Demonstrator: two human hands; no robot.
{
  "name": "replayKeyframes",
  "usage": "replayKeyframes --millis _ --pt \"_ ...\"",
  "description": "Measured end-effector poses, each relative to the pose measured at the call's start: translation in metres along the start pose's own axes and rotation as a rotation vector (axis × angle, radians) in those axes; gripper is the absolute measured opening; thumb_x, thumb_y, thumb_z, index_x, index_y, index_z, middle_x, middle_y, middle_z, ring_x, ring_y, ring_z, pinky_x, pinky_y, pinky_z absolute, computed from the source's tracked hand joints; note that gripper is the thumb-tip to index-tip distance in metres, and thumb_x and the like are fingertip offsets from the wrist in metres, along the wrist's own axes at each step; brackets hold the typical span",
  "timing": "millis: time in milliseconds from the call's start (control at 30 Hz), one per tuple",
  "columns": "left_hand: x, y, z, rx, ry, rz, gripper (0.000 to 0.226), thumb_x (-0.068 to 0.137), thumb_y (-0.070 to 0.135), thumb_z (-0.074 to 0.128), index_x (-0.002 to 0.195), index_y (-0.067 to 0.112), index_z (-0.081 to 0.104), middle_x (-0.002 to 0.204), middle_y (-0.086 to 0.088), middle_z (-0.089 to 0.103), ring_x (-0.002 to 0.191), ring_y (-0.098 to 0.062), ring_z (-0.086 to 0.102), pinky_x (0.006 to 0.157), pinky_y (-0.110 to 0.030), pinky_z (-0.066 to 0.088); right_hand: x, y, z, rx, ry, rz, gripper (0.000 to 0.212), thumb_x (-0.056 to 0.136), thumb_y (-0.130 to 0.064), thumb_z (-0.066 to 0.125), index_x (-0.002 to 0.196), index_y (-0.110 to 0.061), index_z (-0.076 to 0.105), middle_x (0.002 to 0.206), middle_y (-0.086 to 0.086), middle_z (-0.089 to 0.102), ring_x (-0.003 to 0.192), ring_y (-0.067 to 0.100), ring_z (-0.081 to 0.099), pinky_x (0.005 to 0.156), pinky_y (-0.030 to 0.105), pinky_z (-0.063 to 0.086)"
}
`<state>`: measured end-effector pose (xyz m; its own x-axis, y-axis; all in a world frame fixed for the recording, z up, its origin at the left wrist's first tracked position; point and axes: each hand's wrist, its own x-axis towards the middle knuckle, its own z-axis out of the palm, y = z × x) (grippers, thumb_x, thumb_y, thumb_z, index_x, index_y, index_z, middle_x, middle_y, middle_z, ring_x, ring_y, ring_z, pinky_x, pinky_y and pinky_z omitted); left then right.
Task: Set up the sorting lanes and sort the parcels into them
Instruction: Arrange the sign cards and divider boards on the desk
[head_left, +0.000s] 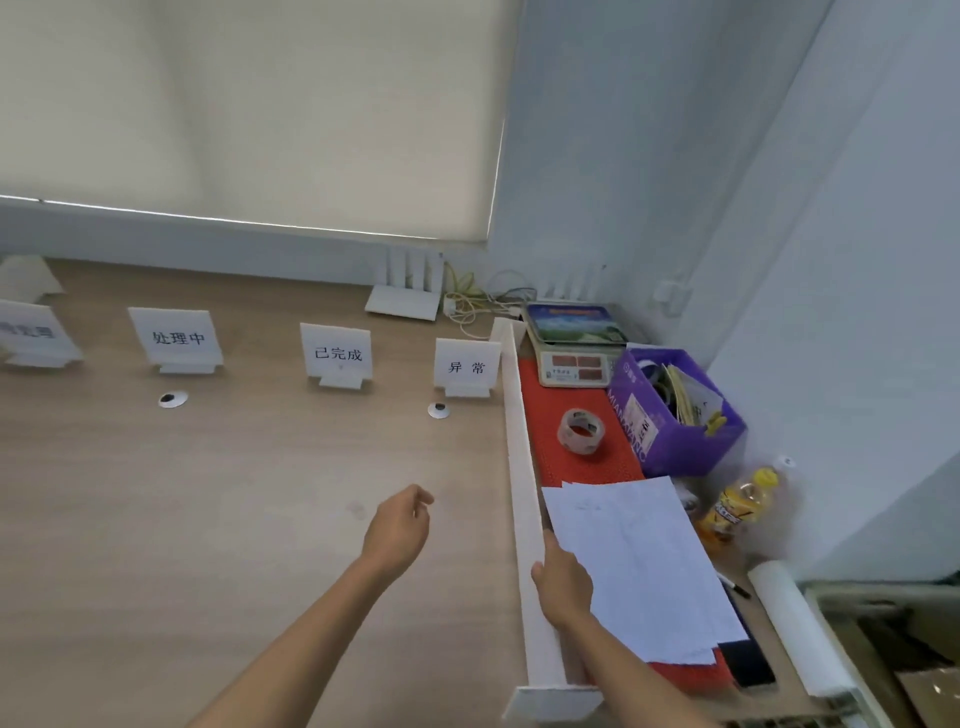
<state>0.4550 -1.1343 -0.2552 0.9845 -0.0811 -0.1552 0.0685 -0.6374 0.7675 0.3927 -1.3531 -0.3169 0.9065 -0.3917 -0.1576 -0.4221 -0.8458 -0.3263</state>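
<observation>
The wooden desk (208, 519) spreads out ahead of and to the left of both hands. The long white divider (517, 441), the lane wall in question, stands on edge at the desk's right side. Its long axis runs straight away from the person, from a flat foot near the right forearm to a far end beyond the fingertips. Just right of it, partly under the right hand's far side, lies a stack of paper sheets (639, 561). Four lane signs (337, 353) stand in a row well ahead of the left hand, the rightmost just beside the divider's far end.

The right hand (563, 584) is at the divider's top edge, one finger stretched along it. Whether it pinches the divider or only rests on it and the paper I cannot tell. The left hand (397, 535) hangs over the bare desk to the divider's left, fingers loosely curled, holding nothing. The right hand is plainly the nearer, so any shift of the divider leftward probably starts there.
</observation>
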Motion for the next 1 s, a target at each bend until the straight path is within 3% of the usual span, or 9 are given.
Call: replayKeyframes --millis 200,333,500,667,900,1000 --pt "-0.018 -0.007 0.006 -0.014 0.042 -0.062 0.026 0.091 0.01 0.039 0.102 0.017 0.061 0.096 0.001 0.063 0.087 -0.02 0.061 0.079 -0.034 0.051 0.005 0.02 0.008 -0.125 -0.06 -0.029 0.043 0.095 -0.024 0.052 0.135 -0.015 0.039 0.107 0.004 0.066 0.094 0.019 0.065 0.073 0.028 0.051" --pt "-0.028 -0.015 -0.005 -0.029 0.083 -0.069 0.025 0.091 0.01 0.039 0.101 0.018 0.061 0.093 -0.001 0.064 0.086 -0.023 0.062 0.078 -0.035 0.051 0.003 0.024 0.005 -0.184 -0.08 -0.012 0.046 0.095 -0.03 0.051 0.135 -0.014 0.036 0.116 0.005 0.062 0.102 0.02 0.061 0.074 0.029 0.048" --pt "-0.043 -0.033 -0.042 -0.062 0.162 -0.074 0.026 0.09 0.009 0.04 0.101 0.016 0.062 0.097 -0.001 0.065 0.084 -0.021 0.062 0.075 -0.032 0.049 0.001 0.0 -0.017 -0.342 0.084 0.009 0.048 0.097 -0.039 0.042 0.138 -0.014 0.034 0.129 0.007 0.048 0.116 0.021 0.047 0.078 0.03 0.048" --pt "-0.074 -0.076 -0.12 -0.093 0.281 -0.078 0.024 0.089 0.009 0.042 0.098 0.016 0.063 0.095 -0.002 0.067 0.083 -0.021 0.062 0.076 -0.032 0.049 -0.025 -0.103 -0.025 -0.306 0.156 -0.227 0.034 0.096 -0.025 0.04 0.128 -0.015 0.046 0.122 0.005 0.052 0.113 0.022 0.047 0.084 0.031 0.043" --pt "-0.162 -0.186 -0.273 -0.067 0.466 -0.183 0.025 0.089 0.009 0.041 0.099 0.018 0.063 0.096 -0.002 0.067 0.082 -0.019 0.059 0.072 -0.027 0.044 -0.137 -0.299 0.039 -0.225 0.07 -0.507 0.031 0.1 -0.03 0.033 0.116 -0.016 0.055 0.117 0.004 0.059 0.114 0.023 0.048 0.087 0.032 0.041" --pt "-0.204 -0.238 -0.341 -0.07 0.569 -0.238 0.026 0.09 0.01 0.041 0.101 0.016 0.064 0.099 -0.003 0.067 0.092 -0.02 0.059 0.078 -0.028 0.045 -0.192 -0.381 0.069 -0.165 0.019 -0.599 0.032 0.1 -0.031 0.031 0.11 -0.015 0.058 0.112 0.005 0.061 0.112 0.024 0.05 0.085 0.032 0.041"
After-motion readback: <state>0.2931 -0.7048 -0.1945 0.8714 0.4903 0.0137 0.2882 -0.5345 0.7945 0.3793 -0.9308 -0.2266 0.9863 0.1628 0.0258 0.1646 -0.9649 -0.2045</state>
